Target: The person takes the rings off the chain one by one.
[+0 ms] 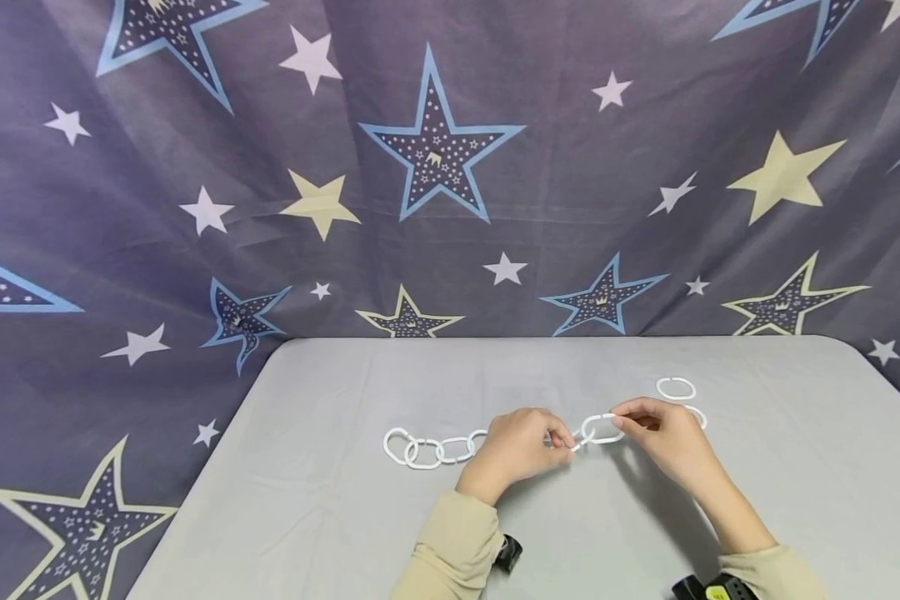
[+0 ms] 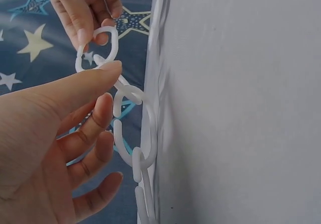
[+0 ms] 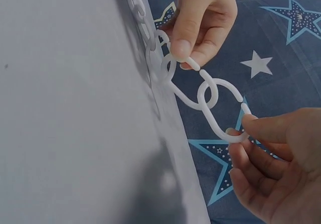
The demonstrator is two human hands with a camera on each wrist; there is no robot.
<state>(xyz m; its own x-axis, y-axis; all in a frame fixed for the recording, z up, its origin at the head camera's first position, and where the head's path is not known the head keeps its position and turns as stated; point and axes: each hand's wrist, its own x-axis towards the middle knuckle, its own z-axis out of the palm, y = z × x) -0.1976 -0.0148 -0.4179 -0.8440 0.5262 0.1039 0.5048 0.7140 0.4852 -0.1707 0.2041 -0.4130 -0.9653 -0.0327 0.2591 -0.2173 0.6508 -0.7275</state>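
Note:
A chain of white plastic links stretches across the grey table, its left part lying on the cloth. My left hand pinches one open-gapped link near the chain's right end between thumb and forefinger. At that end, my right hand pinches the last link, which is hooked through the left hand's link. Small gaps show in both held links in the right wrist view. Seen from the left wrist, several more links hang down past the left fingertips.
Behind the right hand lie a loose white link and a second link, partly hidden by that hand. The grey table ends at a star-patterned curtain at the back.

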